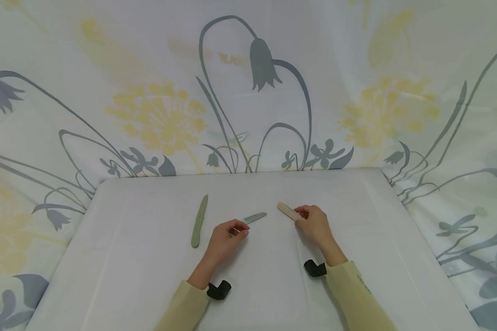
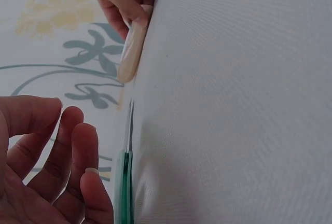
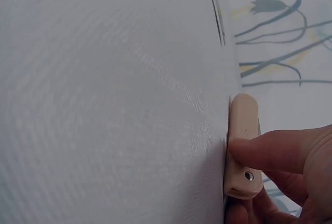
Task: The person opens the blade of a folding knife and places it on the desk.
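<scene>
In the head view, my right hand (image 1: pixel 316 227) pinches a beige folding knife (image 1: pixel 288 211) by one end, close to the tabletop. The right wrist view shows the thumb pressed on the beige handle (image 3: pixel 244 117); a sliver of blade shows along its edge, and it looks folded. My left hand (image 1: pixel 225 238), fingers loosely bent, hovers beside a second folding knife (image 1: pixel 255 217) with its blade out. That knife's green handle (image 2: pixel 124 187) lies just past the fingertips in the left wrist view, with a gap between. Left of this hand lies a light green knife (image 1: pixel 199 223), blade extended.
A white cloth covers the table (image 1: pixel 149 294). Behind it and at both sides hangs a white curtain (image 1: pixel 240 115) printed with grey and yellow flowers. Black wrist mounts (image 1: pixel 219 290) stick out from both sleeves.
</scene>
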`<act>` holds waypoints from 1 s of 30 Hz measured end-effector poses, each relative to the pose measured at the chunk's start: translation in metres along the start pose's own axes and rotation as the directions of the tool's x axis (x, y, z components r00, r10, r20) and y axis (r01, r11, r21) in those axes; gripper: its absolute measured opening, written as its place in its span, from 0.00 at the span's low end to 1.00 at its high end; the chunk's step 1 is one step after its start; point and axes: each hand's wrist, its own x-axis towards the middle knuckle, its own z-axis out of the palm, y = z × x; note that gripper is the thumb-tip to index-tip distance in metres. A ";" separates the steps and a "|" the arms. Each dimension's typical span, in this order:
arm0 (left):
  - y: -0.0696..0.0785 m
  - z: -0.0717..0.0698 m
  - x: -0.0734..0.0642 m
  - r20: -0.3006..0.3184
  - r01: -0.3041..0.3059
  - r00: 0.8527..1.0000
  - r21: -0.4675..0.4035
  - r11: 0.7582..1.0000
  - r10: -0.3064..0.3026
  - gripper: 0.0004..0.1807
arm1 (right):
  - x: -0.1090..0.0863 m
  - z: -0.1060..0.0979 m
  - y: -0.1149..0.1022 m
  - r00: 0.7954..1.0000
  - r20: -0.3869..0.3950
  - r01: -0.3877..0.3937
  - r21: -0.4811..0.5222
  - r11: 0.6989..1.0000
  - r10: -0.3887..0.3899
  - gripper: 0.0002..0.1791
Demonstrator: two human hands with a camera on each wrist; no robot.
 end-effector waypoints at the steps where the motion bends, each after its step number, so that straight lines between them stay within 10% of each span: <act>1: 0.000 0.000 0.000 0.003 0.002 1.000 0.000 1.000 -0.002 0.03 | 0.000 0.000 0.000 1.000 0.010 -0.006 0.005 1.000 0.006 0.17; 11: 0.000 0.000 0.001 0.057 0.019 0.998 -0.042 0.999 -0.017 0.05 | -0.006 0.002 -0.002 0.998 0.015 -0.060 0.102 0.993 0.059 0.14; 30: 0.012 0.008 0.008 0.045 0.054 0.998 -0.322 0.945 -0.041 0.18 | -0.050 0.026 -0.044 0.984 0.165 -0.140 0.517 0.844 0.063 0.13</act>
